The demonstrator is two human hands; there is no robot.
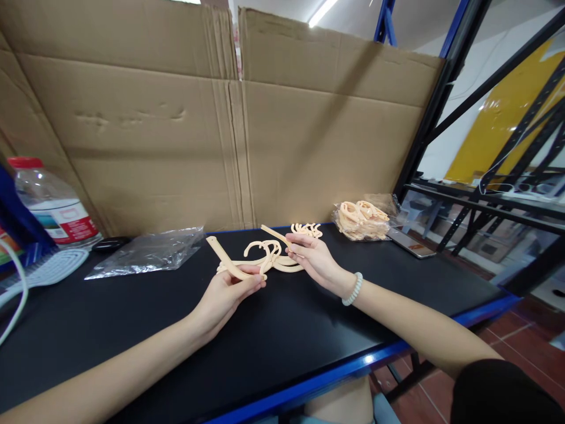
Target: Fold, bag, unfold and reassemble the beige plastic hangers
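Note:
My left hand [233, 291] is closed on a cream plastic hanger arm [223, 254], a flat curved strip with a small hole near its raised end. My right hand [315, 259] pinches another slim cream hanger arm [274, 234] that points up and to the left. Between and behind the hands lie several cream hangers [269, 250] with curved hooks, partly hidden by the left hand and its strip. Just beyond my right hand is a small heap of cream hooks [306, 228].
A clear bag of cream parts [362, 219] stands at the back right, beside a phone [411, 242]. To the left are a flat clear plastic bag [148, 252], a bottle with a red cap [55, 203] and a hairbrush [62, 263]. Cardboard [176, 135] walls the black table's [247, 359] back.

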